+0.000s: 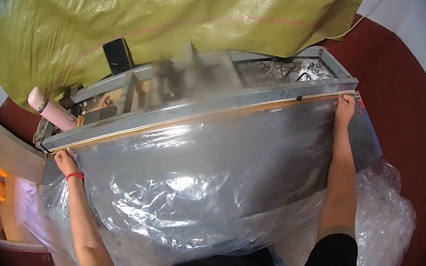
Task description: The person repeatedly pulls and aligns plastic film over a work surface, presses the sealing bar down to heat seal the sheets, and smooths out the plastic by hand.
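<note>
Red floor (404, 106), clear plastic film (177, 188) between hands (63, 163) (344, 111) — wide apart; each pinching its edge

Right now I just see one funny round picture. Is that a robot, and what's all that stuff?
No robot here: those are a person's two bare hands. The camera sits on the person's head, looking down, and its wide lens bends straight edges. In front is a long grey frame, partly blurry. A pink bottle is at its left end, and a dark phone near its back edge. Clear plastic film covers the near side. The fingers of the left hand and right hand are curled at opposite ends of the frame's near edge. I can't tell exactly what they pinch.
</note>
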A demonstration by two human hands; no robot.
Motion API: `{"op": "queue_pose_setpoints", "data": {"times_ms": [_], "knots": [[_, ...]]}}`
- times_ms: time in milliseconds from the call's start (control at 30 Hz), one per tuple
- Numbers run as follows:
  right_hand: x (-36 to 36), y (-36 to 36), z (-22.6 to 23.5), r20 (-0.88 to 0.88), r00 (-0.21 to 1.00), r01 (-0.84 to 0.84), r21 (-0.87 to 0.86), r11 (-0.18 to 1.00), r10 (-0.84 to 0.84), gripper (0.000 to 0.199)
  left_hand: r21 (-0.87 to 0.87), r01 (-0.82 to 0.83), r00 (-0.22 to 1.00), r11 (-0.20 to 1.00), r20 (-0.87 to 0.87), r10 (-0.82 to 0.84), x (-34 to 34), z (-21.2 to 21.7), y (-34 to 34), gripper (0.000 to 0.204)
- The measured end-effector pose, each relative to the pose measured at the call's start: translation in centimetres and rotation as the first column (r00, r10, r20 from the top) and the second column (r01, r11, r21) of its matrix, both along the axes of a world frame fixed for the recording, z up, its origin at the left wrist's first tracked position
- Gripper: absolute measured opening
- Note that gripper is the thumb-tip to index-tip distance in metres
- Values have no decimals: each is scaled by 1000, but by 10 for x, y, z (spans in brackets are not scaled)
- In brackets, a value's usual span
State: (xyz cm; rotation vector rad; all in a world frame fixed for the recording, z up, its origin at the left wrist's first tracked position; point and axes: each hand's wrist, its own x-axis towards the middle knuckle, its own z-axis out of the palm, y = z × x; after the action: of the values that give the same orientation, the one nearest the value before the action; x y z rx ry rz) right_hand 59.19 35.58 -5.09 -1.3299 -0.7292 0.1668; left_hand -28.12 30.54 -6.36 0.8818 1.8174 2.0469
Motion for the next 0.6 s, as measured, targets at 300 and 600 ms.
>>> {"op": "queue_pose_setpoints", "data": {"times_ms": [300,600], "knots": [[-19,-18,21,-137,982,-146,-117,982,129,19,116,12,988,993,153,-30,14,12,-7,7],[-12,-111,55,539,824,307,-166,937,-175,21,-128,434,881,892,-146,-450,68,94,-119,4]]}}
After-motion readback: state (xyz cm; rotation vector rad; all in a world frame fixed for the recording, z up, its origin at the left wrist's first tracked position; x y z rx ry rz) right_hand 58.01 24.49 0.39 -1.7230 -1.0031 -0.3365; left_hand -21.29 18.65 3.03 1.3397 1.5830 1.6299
